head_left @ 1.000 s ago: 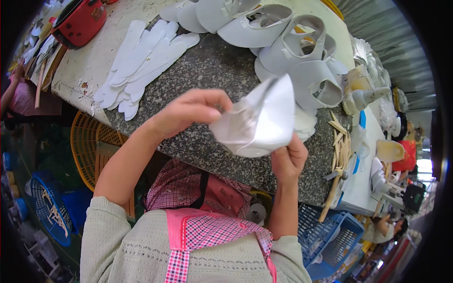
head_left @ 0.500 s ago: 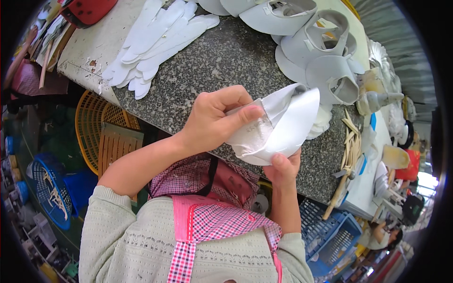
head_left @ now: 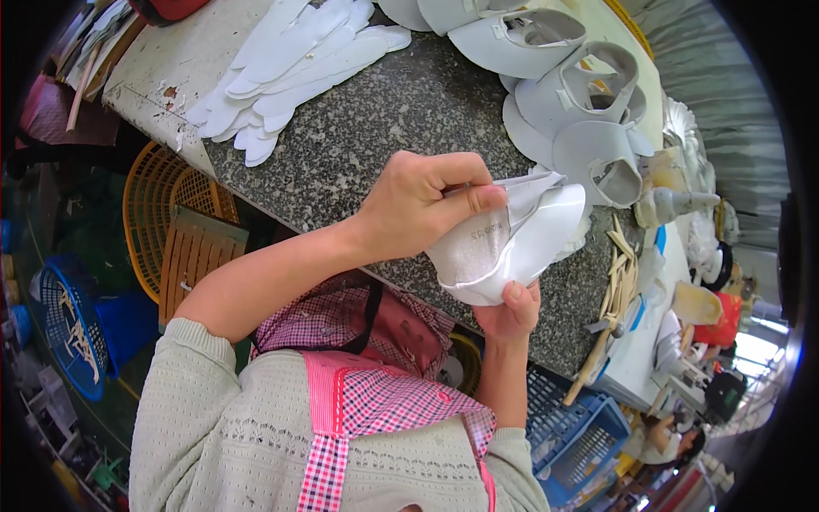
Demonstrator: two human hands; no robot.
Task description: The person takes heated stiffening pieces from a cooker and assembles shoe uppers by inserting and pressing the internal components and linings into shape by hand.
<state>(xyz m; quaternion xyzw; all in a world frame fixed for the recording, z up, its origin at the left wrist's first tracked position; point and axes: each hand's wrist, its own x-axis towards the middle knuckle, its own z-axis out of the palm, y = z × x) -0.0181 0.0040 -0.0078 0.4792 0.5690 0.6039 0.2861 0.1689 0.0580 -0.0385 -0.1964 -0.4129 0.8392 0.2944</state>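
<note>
A white shoe upper (head_left: 539,239) is held up over the speckled grey tabletop between both my hands, its fuzzy inner lining with small print turned toward me. My left hand (head_left: 431,203) pinches the upper's edge between thumb and curled fingers. From below, my right hand (head_left: 509,312) grips the rounded end, thumb on the outside and the other fingers mostly hidden behind it. More white shoe uppers (head_left: 589,90) stand in a curved row at the back right. A fanned pile of white insole-shaped pieces (head_left: 294,72) lies at the back left.
A bundle of thin pale strips (head_left: 620,269) and a wooden-handled tool (head_left: 589,365) lie at the table's right, near a nozzled bottle (head_left: 674,203). Below the edge are an orange basket (head_left: 136,200), a blue round basket (head_left: 60,324) and a blue crate (head_left: 589,444). Another person (head_left: 661,439) sits far right.
The shoe upper has tilted, and its opening looks narrower. My left hand has shifted right along its edge. The whole view has moved slightly.
</note>
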